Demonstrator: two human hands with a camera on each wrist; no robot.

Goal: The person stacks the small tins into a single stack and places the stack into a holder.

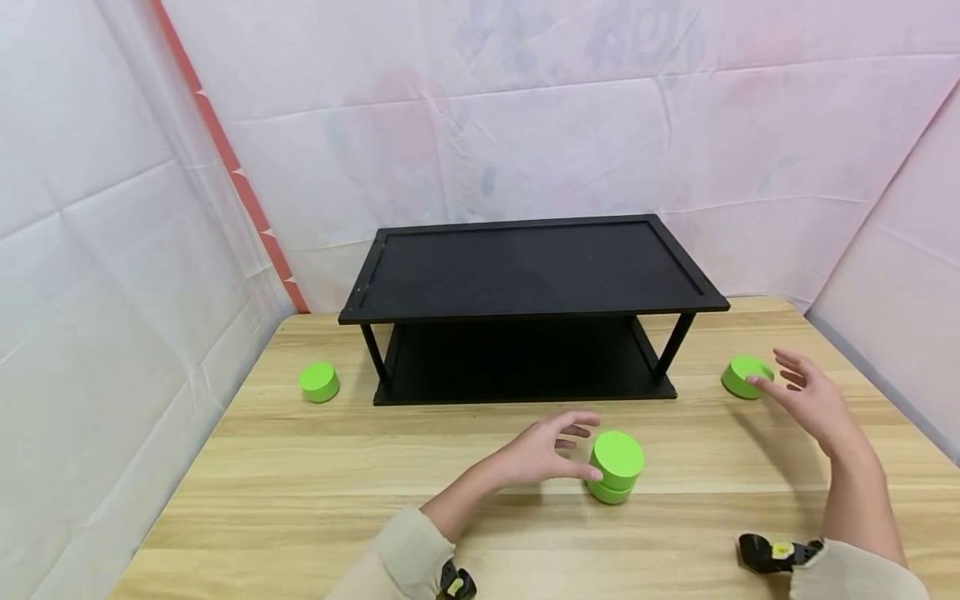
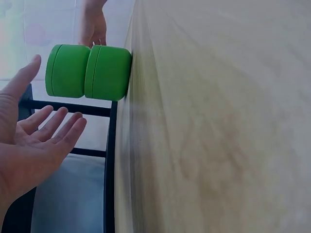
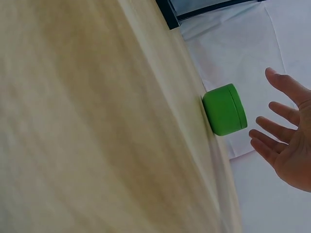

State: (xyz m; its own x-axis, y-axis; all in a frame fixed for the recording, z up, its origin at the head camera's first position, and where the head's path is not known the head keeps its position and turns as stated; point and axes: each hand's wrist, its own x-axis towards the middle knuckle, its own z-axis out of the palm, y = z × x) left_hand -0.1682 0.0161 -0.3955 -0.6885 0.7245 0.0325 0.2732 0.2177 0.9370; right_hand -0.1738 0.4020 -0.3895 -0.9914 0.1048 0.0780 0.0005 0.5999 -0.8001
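Two green round lidded tins stand one on the other near the table's middle: an upper tin and a lower tin. Just to their left is my left hand, thumb and fingers spread apart and nothing in its grasp. The left wrist view shows a gap between that hand and the upper tin. At the right, a single green tin stands on the table. My right hand hovers beside it with relaxed fingers; the right wrist view shows them apart from the tin.
A black two-tier rack stands at the back of the wooden table. Another green tin sits left of the rack. White sheets hang behind and at both sides.
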